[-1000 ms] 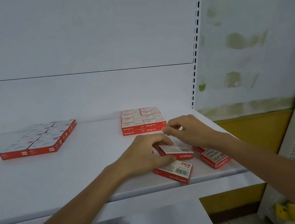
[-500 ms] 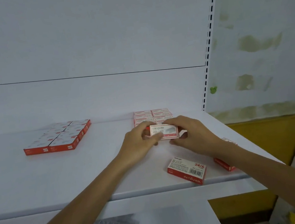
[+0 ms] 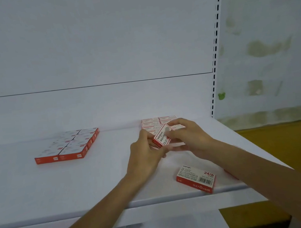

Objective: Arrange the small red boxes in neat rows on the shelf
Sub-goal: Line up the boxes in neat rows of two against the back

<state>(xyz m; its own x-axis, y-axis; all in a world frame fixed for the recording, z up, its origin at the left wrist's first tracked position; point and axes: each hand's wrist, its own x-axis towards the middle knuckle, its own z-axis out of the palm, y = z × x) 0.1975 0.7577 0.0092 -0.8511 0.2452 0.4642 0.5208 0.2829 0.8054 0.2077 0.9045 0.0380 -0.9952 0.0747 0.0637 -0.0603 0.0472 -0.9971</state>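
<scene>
Turned since half a second ago: held box (image 3: 162,136), then level, now tilted on a corner above the shelf (image 3: 79,187), just in front of the rear stack (image 3: 150,123). Grip of left hand (image 3: 147,157) pinches its lower left edge; grip of right hand (image 3: 190,137) pinches its upper right. At 5 o'clock from the hands, loose box (image 3: 196,179) near the shelf lip. At 9 o'clock, well apart, flat block of boxes (image 3: 69,145).

A green sticker (image 3: 221,96) dots the stained wall (image 3: 269,47).
</scene>
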